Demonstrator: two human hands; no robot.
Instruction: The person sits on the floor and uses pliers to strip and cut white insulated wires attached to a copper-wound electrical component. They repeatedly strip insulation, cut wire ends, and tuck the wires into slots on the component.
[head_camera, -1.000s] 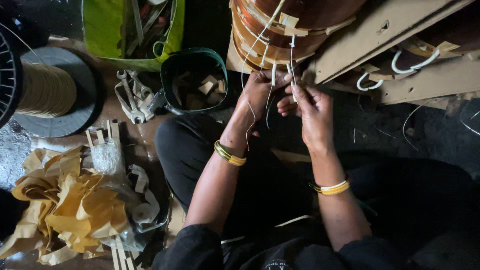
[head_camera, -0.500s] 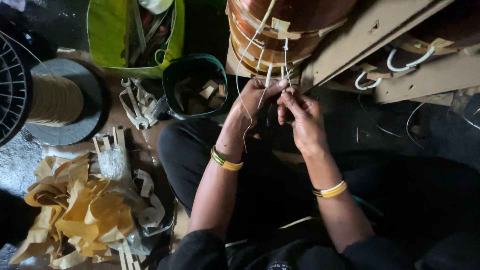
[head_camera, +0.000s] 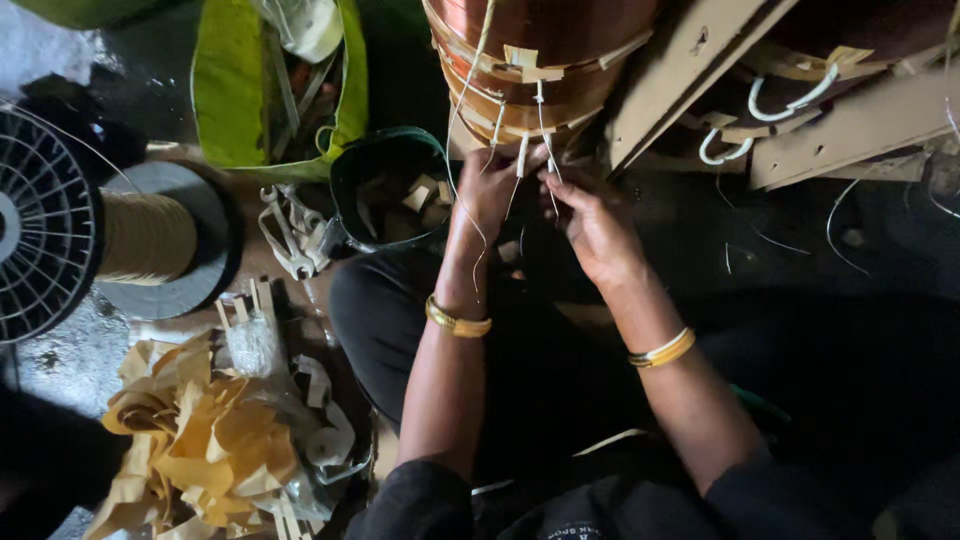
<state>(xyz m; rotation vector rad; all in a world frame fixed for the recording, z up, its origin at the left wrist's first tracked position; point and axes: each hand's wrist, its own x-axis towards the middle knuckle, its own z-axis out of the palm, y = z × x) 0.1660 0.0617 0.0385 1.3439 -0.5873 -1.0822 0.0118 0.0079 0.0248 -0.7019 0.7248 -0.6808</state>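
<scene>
My left hand (head_camera: 492, 192) and right hand (head_camera: 590, 222) meet just below the copper coil (head_camera: 545, 45), which stands at the top of the view, banded with tan paper strips. Both sets of fingertips are pressed together on the thin white leads (head_camera: 522, 155) that hang down from the coil's lower edge; I pinch them between thumb and fingers, the two hands nearly touching. A pale thread (head_camera: 468, 90) runs down the coil's face past my left wrist. Each wrist carries a gold bangle (head_camera: 458, 322). Just left of my left hand sits a dark green bucket (head_camera: 372, 170) holding small tan scraps. Behind it lies an open green bag (head_camera: 240, 80) with pale tools inside. Further left a black spool (head_camera: 150, 240) wound with cream tape rests on the floor. Near my left knee lies a heap of yellow paper (head_camera: 200, 440) strips. To the right of the coil, tan boards (head_camera: 860, 120) lean with white hooks (head_camera: 790, 100) on them.
</scene>
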